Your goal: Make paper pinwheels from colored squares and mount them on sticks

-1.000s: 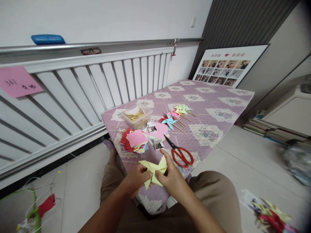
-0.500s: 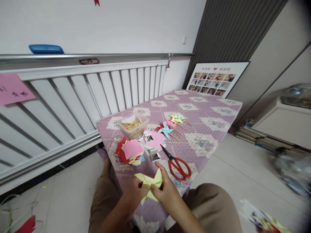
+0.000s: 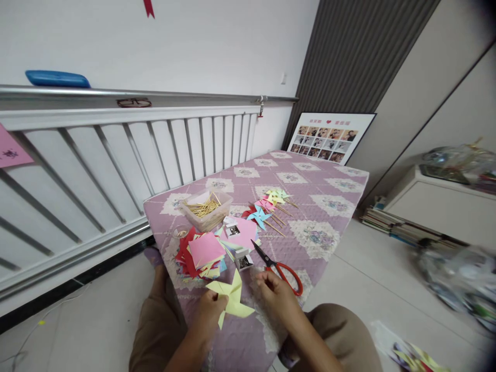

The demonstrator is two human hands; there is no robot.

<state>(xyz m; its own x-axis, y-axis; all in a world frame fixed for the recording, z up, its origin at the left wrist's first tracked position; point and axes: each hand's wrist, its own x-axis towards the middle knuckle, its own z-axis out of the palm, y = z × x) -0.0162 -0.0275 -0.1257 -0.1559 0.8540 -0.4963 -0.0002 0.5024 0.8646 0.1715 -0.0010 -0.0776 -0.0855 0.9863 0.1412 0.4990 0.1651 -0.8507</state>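
My left hand (image 3: 211, 309) pinches a pale yellow paper pinwheel (image 3: 233, 300) near its middle, its folded blades spread out above the table. Apart from it, to the right, my right hand (image 3: 276, 295) hovers with loosely curled fingers; I see nothing held in them. Red-handled scissors (image 3: 285, 274) lie just beyond that hand, partly covered by it. Near its fingertips stands a small open white box (image 3: 244, 260) with tiny metal pieces inside. A second such box (image 3: 233, 230) rests on a pink paper sheet (image 3: 248, 233) behind.
Stacked coloured paper squares (image 3: 207, 250) lie at the left, before a clear plastic tub (image 3: 209, 219) of thin sticks. Several finished pinwheels on sticks (image 3: 260, 216) lie farther back. A white radiator (image 3: 174, 150) borders the cloth-covered table (image 3: 306, 199). Bagged items (image 3: 461, 274) are on the floor at right.
My right hand has let go of the yellow pinwheel and moved right and up towards the scissors and box. My left hand keeps the pinwheel, now more fully in view. The camera view has shifted.
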